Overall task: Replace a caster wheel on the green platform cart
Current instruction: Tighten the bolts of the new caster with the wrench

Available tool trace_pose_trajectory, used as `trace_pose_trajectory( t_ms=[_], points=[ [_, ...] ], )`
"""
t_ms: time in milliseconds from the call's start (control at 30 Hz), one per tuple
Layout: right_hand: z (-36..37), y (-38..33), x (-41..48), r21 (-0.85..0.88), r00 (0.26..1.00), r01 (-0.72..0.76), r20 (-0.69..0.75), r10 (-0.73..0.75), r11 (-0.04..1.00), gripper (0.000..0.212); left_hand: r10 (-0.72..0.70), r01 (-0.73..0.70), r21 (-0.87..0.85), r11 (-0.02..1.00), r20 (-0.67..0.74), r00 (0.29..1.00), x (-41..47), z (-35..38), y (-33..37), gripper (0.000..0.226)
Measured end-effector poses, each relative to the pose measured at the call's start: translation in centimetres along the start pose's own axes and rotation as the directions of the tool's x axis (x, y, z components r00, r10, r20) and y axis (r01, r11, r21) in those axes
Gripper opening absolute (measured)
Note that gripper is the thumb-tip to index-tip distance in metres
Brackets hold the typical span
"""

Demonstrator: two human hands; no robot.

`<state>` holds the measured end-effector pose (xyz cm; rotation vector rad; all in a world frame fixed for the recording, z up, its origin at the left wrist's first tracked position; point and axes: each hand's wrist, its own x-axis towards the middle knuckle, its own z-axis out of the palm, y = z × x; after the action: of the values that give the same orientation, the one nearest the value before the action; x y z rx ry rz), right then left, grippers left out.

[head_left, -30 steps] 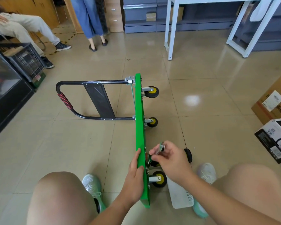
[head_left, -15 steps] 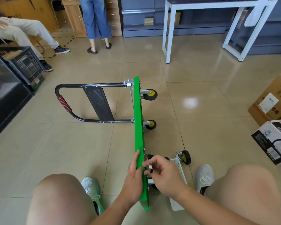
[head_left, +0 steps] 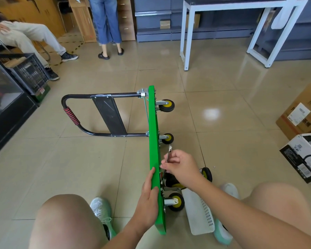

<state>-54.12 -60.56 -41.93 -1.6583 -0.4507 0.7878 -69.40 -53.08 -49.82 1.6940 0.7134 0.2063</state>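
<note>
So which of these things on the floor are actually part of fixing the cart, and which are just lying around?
Part of the job: green cart tipped on its side; left hand gripping its edge; right hand pinching a slim metal tool; loose caster on the floor; white basket, probably for parts.

Just lying about: cardboard box, black-and-white box, black crate, white table.

One head-worn wide-angle view, looking forward and steeply down, close over the floor (head_left: 223, 97)
</note>
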Motion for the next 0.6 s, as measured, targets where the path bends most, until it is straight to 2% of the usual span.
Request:
trace_pose_trajectory(
  t_ms=[100, 300, 500, 600],
  points=[
    [-0.2, 0.0, -2.0, 0.066, 0.997, 0.058, -0.048, -0.055, 0.996, 0.017, -0.009, 0.009, 0.004, 1.0, 0.0, 1.0, 0.0, -0.1, 0.0, 0.063],
    [0.2, 2.2, -6.2, -0.006, 0.985, 0.17, -0.008, -0.17, 0.985, 0.026, -0.008, 0.007, -0.039, 0.999, -0.005, 1.0, -0.1, 0.0, 0.3, 0.059],
    [1.0, 4.5, -7.2, -0.042, 0.967, 0.254, 0.012, -0.254, 0.966, 0.06, -0.021, 0.021, -0.074, 0.997, 0.004, 1.0, 0.1, 0.0, -0.1, 0.063],
    [0.7, 5.3, -7.0, -0.112, 0.963, 0.271, 0.049, -0.267, 0.956, 0.053, -0.026, 0.026, -0.077, 0.997, 0.003, 1.0, 0.2, 0.0, -0.1, 0.061]
  ],
)
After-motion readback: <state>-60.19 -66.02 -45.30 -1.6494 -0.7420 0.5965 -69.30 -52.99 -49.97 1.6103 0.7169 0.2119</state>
